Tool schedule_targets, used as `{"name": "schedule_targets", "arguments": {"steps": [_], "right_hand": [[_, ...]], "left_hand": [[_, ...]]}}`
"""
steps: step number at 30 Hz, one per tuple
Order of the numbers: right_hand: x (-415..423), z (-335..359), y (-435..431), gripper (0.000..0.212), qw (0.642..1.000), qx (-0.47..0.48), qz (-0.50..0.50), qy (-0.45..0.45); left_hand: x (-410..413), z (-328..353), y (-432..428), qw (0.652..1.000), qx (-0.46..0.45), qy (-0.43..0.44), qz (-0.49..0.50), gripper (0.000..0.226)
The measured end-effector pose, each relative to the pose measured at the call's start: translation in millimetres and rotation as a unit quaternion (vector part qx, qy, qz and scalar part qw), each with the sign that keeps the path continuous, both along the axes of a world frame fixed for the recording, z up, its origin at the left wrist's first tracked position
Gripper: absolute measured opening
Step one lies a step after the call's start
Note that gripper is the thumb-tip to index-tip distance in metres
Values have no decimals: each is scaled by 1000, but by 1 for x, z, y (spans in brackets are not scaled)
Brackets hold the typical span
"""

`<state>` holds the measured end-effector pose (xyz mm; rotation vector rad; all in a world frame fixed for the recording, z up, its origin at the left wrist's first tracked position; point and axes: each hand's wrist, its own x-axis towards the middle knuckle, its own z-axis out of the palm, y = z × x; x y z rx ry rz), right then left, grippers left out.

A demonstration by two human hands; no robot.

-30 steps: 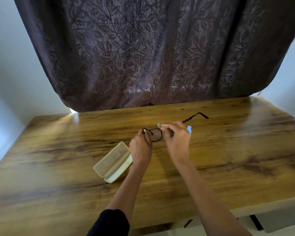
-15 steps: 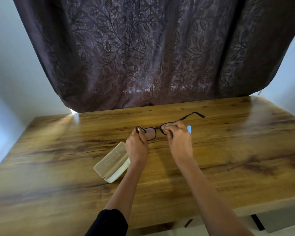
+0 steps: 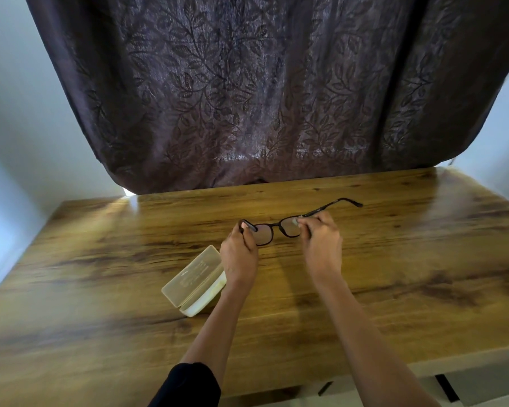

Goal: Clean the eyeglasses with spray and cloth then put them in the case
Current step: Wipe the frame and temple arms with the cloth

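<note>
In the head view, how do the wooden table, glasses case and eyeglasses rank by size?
Largest: wooden table.
Then glasses case and eyeglasses, too close to rank: eyeglasses span wider, case looks bulkier.

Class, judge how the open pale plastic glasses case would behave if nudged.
The pale translucent plastic case looks thin-walled, so probably light and likely to slide on the glossy wooden table. Its raised lid might tip it.
</note>
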<state>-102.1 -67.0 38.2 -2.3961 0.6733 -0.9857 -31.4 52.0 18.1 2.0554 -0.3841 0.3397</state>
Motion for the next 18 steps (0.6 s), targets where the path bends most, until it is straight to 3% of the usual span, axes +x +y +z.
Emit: {"name": "schedule_targets", "arguments": {"steps": [7, 13, 18], "right_hand": [[6, 4, 16, 16, 997, -40, 68, -3], [8, 8, 0, 15, 1000, -14, 2, -3], [12, 9, 18, 14, 997, -33, 68, -13]], "left_hand": [[5, 4, 2, 1000, -13, 13, 9, 38], [5, 5, 4, 1000, -6, 18, -2, 36], [8, 5, 2, 1000, -14, 8, 6, 37]]}}
